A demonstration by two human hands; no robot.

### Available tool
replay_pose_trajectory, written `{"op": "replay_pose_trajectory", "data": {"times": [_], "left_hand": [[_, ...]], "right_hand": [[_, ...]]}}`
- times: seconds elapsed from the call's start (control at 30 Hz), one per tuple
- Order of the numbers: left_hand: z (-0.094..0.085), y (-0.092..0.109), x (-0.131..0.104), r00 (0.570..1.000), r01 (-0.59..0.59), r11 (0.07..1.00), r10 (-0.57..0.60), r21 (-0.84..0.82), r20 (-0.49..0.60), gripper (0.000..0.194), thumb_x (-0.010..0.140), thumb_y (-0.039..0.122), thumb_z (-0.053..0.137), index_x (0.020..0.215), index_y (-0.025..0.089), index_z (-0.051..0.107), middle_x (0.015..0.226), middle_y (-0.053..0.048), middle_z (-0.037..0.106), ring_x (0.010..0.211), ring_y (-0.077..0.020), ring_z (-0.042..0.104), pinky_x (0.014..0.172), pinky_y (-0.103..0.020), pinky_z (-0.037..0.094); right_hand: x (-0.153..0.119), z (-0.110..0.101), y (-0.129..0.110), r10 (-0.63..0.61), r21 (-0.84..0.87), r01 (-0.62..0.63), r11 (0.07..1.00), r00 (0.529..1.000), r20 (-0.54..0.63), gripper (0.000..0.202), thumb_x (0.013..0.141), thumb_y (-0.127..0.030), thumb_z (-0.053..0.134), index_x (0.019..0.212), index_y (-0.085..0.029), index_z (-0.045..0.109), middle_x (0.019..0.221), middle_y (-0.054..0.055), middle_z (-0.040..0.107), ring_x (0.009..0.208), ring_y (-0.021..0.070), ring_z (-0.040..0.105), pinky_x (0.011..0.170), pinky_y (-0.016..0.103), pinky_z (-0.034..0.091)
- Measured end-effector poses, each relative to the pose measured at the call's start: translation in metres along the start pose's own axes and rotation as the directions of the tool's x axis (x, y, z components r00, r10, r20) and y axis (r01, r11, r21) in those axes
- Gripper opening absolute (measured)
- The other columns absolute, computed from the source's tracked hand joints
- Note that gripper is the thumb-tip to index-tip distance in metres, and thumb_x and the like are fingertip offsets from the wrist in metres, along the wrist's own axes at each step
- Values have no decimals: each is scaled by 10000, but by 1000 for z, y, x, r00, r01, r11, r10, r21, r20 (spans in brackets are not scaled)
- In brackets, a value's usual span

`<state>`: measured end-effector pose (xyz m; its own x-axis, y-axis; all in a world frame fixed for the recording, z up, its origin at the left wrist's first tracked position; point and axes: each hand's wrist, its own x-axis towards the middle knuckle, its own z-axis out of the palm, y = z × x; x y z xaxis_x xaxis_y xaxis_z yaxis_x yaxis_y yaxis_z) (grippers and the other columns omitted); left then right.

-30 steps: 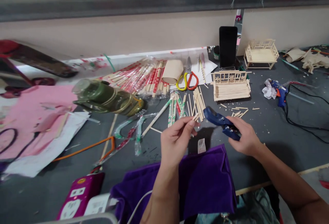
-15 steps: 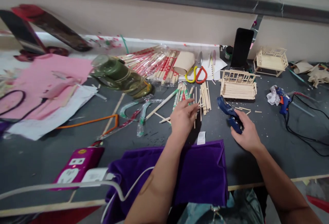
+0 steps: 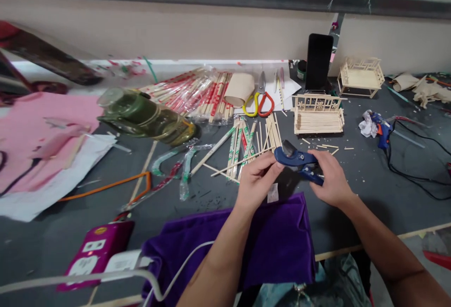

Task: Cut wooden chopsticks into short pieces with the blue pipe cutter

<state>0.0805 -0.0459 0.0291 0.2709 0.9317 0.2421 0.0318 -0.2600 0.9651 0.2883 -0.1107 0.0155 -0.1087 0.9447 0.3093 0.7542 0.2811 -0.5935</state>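
Observation:
My right hand [image 3: 330,178] is wrapped round the handles of a blue cutter [image 3: 296,157], whose jaws point left. Fingers closed, my left hand [image 3: 259,178] meets the cutter's jaw end and pinches a thin wooden stick [image 3: 229,168] that sticks out to the left. Just beyond lie loose thin sticks [image 3: 274,131] and green-and-white wrapped chopsticks [image 3: 237,145]. Behind the cutter stands a small bench made of sticks [image 3: 319,121], with short cut pieces [image 3: 326,146] scattered in front of it.
A green bottle [image 3: 148,117] lies at the left, near orange-and-yellow scissors [image 3: 265,103]. Behind are an upright phone [image 3: 318,63] and another stick model [image 3: 361,77]. A blue glue gun [image 3: 383,133] is at the right. Purple cloth [image 3: 278,241] and a power strip [image 3: 97,253] lie in front.
My left hand has closed on a stick and moved right to the cutter. The cutter in my right hand has shifted left and turned more level. The whole view has shifted slightly.

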Motion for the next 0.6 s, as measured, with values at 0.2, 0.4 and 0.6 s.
{"op": "replay_pose_trajectory", "data": {"times": [0.2, 0.4, 0.6], "left_hand": [[-2, 7, -1, 999, -17, 994, 20, 104, -30, 293, 869, 424, 711, 704, 187, 760, 655, -30, 633, 640, -150, 538, 609, -275, 435], [-4, 10, -2, 998, -63, 984, 66, 167, -13, 334, 882, 438, 691, 663, 192, 745, 621, -34, 625, 630, -159, 561, 604, -279, 455], [-2, 14, -3, 986, -150, 950, 165, 274, -34, 275, 892, 390, 688, 707, 202, 766, 605, -24, 616, 584, -146, 559, 557, -260, 442]], "right_hand": [[-1, 0, -1, -24, -2, 24, 1000, 1000, -3, 727, 715, -145, 599, 1417, -216, 425, 1259, 150, 603, 1192, 335, 574, 1034, 535, 486], [-2, -1, -1, -39, 20, 39, 999, 999, 6, 743, 721, -145, 595, 1434, -235, 407, 1261, 139, 601, 1185, 325, 577, 1039, 528, 486], [-3, -1, -1, -56, 23, 56, 998, 998, 9, 749, 714, -137, 603, 1432, -220, 409, 1264, 148, 597, 1195, 330, 570, 1048, 526, 483]]}}
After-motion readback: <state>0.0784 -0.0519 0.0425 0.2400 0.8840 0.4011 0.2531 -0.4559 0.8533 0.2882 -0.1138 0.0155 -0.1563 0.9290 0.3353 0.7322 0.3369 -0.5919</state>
